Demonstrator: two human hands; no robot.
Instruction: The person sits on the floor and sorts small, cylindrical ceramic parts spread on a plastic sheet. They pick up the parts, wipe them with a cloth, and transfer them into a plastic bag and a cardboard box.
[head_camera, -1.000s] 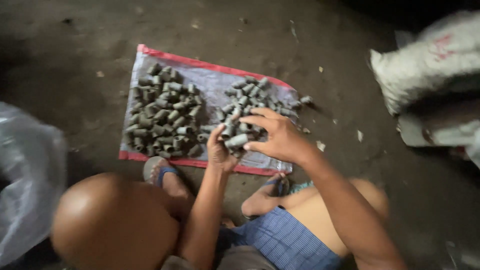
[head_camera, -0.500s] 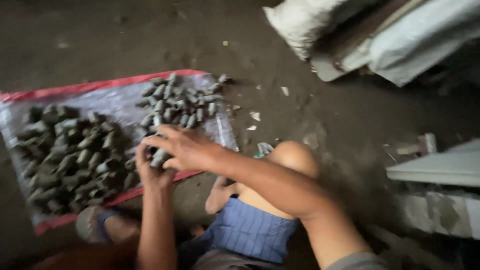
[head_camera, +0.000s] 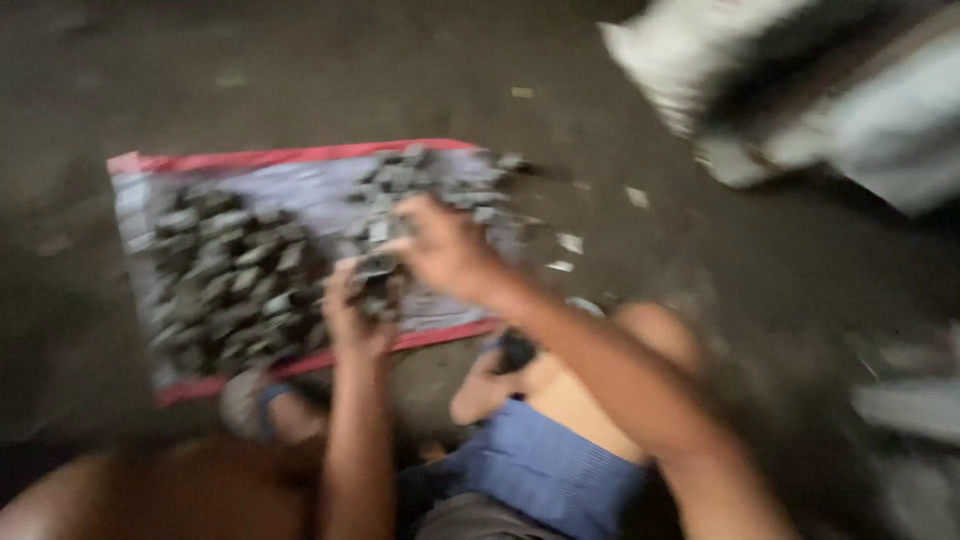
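Two hands meet over the near edge of a mat on the floor, and the picture is blurred by motion. The left hand (head_camera: 352, 315) is curled, its fingers (head_camera: 338, 285) closed around a small grey cylinder-shaped piece (head_camera: 375, 268) that sticks out above them. The right hand (head_camera: 445, 250) hangs just over that piece with its fingers (head_camera: 410, 215) spread and bent; whether they pinch the piece or only brush its top cannot be told from this blur.

One risk, as a judgement: the piece sits high in the left grip, so a nudge from the right hand could tip it out, and it would drop among the others and be hard to tell apart.

Beyond the hands, more grey pieces lie in two loose heaps, a left heap (head_camera: 225, 280) and a far heap (head_camera: 420, 185), on the pale mat (head_camera: 140, 200) with its red border. Further out lie bare dark floor (head_camera: 300, 70), scraps of paper (head_camera: 570, 243) and white sacks (head_camera: 700, 80) at the upper right.
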